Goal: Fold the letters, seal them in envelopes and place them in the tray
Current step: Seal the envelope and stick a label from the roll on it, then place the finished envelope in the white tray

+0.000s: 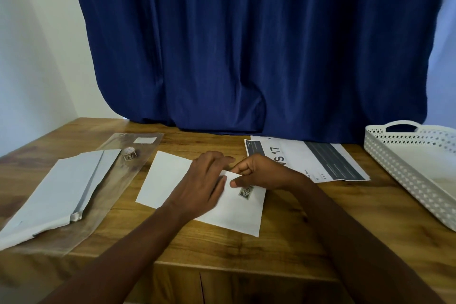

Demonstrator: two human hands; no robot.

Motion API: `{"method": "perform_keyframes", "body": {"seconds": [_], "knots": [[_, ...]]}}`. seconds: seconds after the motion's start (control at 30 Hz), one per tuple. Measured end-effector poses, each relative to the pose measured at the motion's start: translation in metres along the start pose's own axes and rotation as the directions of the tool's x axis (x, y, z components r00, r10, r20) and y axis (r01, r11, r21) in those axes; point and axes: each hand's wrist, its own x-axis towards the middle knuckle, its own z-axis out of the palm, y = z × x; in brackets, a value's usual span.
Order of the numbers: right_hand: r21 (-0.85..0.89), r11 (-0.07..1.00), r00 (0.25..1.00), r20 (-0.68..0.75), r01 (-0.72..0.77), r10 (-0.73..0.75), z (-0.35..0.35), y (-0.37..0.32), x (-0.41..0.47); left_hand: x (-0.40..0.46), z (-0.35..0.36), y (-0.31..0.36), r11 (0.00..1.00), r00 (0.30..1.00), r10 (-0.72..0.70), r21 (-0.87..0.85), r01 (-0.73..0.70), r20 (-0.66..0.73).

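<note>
The white envelope (170,177) lies flat on the wooden table (308,224), right in front of you. Its long side runs from the far left to the near right, a bit slanted. A small sticker (246,191) sits on its right part.

I think it is light, thin and bendy, so it can slide on the wood. Hold it down flat with one hand. Take it by an edge or a corner, not the middle.

Your left hand (204,185) lies across the middle of it with the fingers mostly straight, pressing down. Your right hand (259,173) is at the far edge. Its thumb and curled fingers seem to pinch the paper there, maybe the flap.

More printed letters (320,160) lie just behind your right hand. The white tray (404,175) waits at the far right, well apart from the envelope. On the left sits a pile of envelopes (54,192) on a clear plastic bag (118,180).
</note>
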Motion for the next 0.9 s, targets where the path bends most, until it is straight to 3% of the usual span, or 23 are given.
{"method": "perform_keyframes", "body": {"seconds": [0.13, 0.27, 0.33, 0.47, 0.63, 0.77, 0.9], "knots": [[0.046, 0.999, 0.998, -0.053, -0.014, 0.017, 0.0, -0.003, -0.004, 0.001, -0.009, 0.001, 0.999, 0.996, 0.035, -0.006, -0.035, -0.082], [0.124, 0.992, 0.973, -0.226, -0.013, 0.041, -0.021, 0.001, -0.026, 0.001, -0.021, 0.005, 1.0, 0.956, -0.018, 0.002, 0.019, -0.291], [0.13, 0.991, 0.948, -0.317, 0.009, 0.033, -0.042, 0.004, -0.047, 0.004, -0.02, 0.011, 0.998, 0.944, -0.066, -0.037, 0.057, -0.324], [0.112, 0.993, 0.853, -0.514, -0.045, 0.097, -0.092, 0.011, -0.104, 0.025, 0.001, 0.031, 0.975, 0.97, -0.169, -0.174, 0.139, -0.175], [0.109, 0.987, 0.67, -0.725, -0.119, 0.161, -0.152, 0.024, -0.187, 0.065, 0.048, 0.065, 0.953, 0.993, -0.106, -0.278, 0.118, 0.057], [0.106, 0.97, 0.494, -0.845, -0.218, 0.204, -0.193, 0.04, -0.253, 0.093, 0.086, 0.099, 0.949, 0.98, -0.05, -0.296, 0.107, 0.193], [0.146, 0.919, 0.327, -0.904, -0.365, 0.274, -0.226, 0.06, -0.299, 0.1, 0.114, 0.108, 0.974, 0.945, -0.032, -0.201, 0.102, 0.326]]}}
